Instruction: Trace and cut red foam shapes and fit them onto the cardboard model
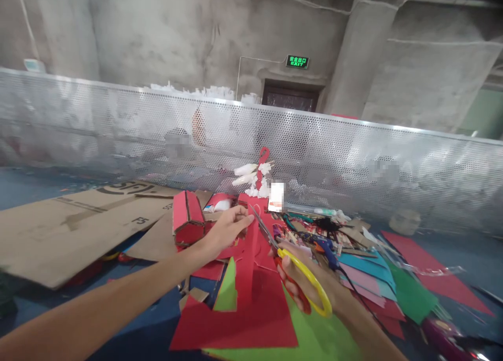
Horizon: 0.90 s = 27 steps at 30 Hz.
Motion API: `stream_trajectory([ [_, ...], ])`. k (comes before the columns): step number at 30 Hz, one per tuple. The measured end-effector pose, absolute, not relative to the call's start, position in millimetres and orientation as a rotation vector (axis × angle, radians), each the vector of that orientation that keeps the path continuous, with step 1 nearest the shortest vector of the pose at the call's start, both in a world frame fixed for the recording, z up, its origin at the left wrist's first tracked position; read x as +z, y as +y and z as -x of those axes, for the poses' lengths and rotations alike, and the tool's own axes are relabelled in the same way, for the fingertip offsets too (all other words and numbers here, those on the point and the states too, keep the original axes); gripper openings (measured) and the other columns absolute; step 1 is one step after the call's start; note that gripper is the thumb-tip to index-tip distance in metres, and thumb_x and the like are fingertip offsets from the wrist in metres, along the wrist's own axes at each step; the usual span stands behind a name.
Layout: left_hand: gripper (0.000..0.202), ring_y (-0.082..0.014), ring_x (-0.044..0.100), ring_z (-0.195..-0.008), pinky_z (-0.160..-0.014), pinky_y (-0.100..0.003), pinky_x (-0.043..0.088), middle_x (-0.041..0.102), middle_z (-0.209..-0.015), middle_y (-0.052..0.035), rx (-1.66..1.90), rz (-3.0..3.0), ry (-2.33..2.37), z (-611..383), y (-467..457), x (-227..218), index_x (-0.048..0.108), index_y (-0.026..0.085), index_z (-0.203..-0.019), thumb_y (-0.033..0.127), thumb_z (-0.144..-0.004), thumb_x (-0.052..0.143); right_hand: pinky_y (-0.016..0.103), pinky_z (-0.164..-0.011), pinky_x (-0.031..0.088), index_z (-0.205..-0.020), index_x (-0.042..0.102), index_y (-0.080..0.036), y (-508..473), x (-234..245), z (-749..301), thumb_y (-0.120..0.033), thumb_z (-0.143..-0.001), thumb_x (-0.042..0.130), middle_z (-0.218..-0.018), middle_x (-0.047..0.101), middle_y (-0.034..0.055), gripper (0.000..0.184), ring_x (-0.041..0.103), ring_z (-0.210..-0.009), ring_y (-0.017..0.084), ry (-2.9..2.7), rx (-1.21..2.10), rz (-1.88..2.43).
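In the middle of the head view my left hand (230, 229) is closed, its thumb and fingertips pinching the top of a narrow red paper strip (248, 266). My right hand (293, 272) grips scissors (305, 273) with a yellow and a red handle. Their metal blades point up and left, the tips beside my left fingertips; whether they touch the strip is hard to tell. Below both hands lies a cut red sheet (236, 327), partly over a lime green sheet (314, 332). A thin pale red string loops near the blades.
A red cardboard house-shaped box (188, 219) and flattened brown cardboard (78, 225) are on the left. Ahead stands a red piece with white flowers (259, 180), before a perforated metal screen (118, 135). Coloured sheets (369, 277), a blue glue gun (326, 248) and scraps crowd the right.
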State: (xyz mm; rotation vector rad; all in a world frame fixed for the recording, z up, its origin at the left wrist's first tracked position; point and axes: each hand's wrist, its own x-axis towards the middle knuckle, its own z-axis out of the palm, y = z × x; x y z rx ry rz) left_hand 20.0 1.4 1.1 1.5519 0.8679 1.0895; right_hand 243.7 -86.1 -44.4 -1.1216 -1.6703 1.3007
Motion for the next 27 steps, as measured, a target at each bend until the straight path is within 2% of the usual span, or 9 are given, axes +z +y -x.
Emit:
stream_trajectory([
  [6, 0.030, -0.0055, 0.040, -0.041, -0.043, -0.017, 0.034, 0.042, -0.053, 0.0110, 1.113, -1.535, 0.827, -19, 6, -5, 0.046, 0.022, -0.078, 0.044, -0.086, 0.065, 0.016, -0.031, 0.042, -0.101, 0.044, -0.024, -88, -36, -233, -0.085, -0.079, 0.050, -0.060, 0.045, -0.0089, 0.066, 0.042, -0.034, 0.004, -1.659, 1.392, 1.129],
  [10, 0.031, -0.0050, 0.038, -0.038, -0.043, -0.018, 0.035, 0.039, -0.052, 0.0121, 1.115, -1.521, 0.816, -20, 7, -7, 0.046, 0.022, -0.078, 0.044, -0.085, 0.066, 0.015, -0.029, 0.037, -0.105, 0.043, -0.024, -93, -28, -225, -0.086, -0.077, 0.052, -0.060, 0.043, -0.0096, 0.068, 0.037, -0.033, 0.004, -1.583, 1.352, 1.173],
  [15, 0.035, -0.0052, 0.039, -0.040, -0.040, -0.016, 0.028, 0.040, -0.053, 0.0113, 1.088, -1.523, 0.829, -17, 8, -6, 0.046, 0.022, -0.079, 0.049, -0.084, 0.068, 0.019, -0.030, 0.037, -0.095, 0.046, -0.024, -96, -19, -223, -0.086, -0.070, 0.059, -0.058, 0.044, -0.0069, 0.069, 0.043, -0.036, 0.007, -1.555, 1.424, 1.202],
  [20, 0.036, -0.0078, 0.046, -0.042, -0.040, -0.017, 0.030, 0.054, -0.057, 0.0069, 1.036, -1.540, 0.876, -13, 9, -2, 0.044, 0.023, -0.079, 0.051, -0.083, 0.066, 0.019, -0.030, 0.033, -0.098, 0.048, -0.024, -97, -20, -220, -0.086, -0.070, 0.059, -0.057, 0.043, -0.0072, 0.068, 0.038, -0.035, 0.007, -1.531, 1.351, 1.221],
  [23, 0.034, -0.0078, 0.047, -0.042, -0.041, -0.018, 0.032, 0.055, -0.058, 0.0064, 1.007, -1.528, 0.909, -12, 7, 0, 0.044, 0.023, -0.078, 0.050, -0.083, 0.064, 0.018, -0.029, 0.032, -0.101, 0.048, -0.024, -98, -24, -220, -0.085, -0.075, 0.056, -0.056, 0.041, -0.0084, 0.066, 0.034, -0.033, 0.005, -1.532, 1.341, 1.210],
  [27, 0.031, -0.0084, 0.049, -0.042, -0.040, -0.018, 0.031, 0.055, -0.058, 0.0056, 1.005, -1.552, 0.931, -12, 2, 4, 0.045, 0.022, -0.075, 0.047, -0.084, 0.062, 0.016, -0.030, 0.031, -0.103, 0.047, -0.024, -98, -29, -222, -0.085, -0.078, 0.050, -0.054, 0.041, -0.0083, 0.066, 0.037, -0.032, 0.006, -1.545, 1.349, 1.248],
])
